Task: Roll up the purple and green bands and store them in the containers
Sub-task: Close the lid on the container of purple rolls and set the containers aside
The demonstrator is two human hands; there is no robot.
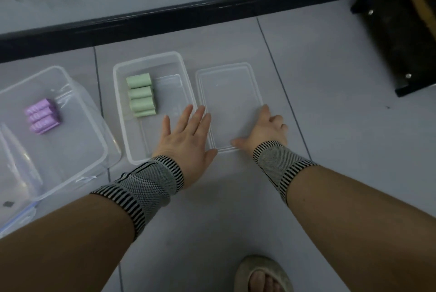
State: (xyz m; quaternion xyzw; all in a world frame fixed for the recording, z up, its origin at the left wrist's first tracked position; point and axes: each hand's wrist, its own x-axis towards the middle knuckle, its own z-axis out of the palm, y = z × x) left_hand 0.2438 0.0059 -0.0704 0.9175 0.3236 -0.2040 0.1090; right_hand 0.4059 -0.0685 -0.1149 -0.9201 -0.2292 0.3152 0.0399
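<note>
Several rolled green bands lie in a row inside the middle clear container on the floor. Three rolled purple bands lie inside the left clear container. A clear lid lies flat on the floor just right of the middle container. My left hand is flat with fingers spread over the middle container's near right corner and the lid's left edge. My right hand grips the lid's near right corner, with the thumb along its near edge.
A black skirting strip runs along the wall beyond the containers. A dark piece of furniture stands at the far right. Another lid with blue clips lies at the near left. My foot in a slipper is at the bottom.
</note>
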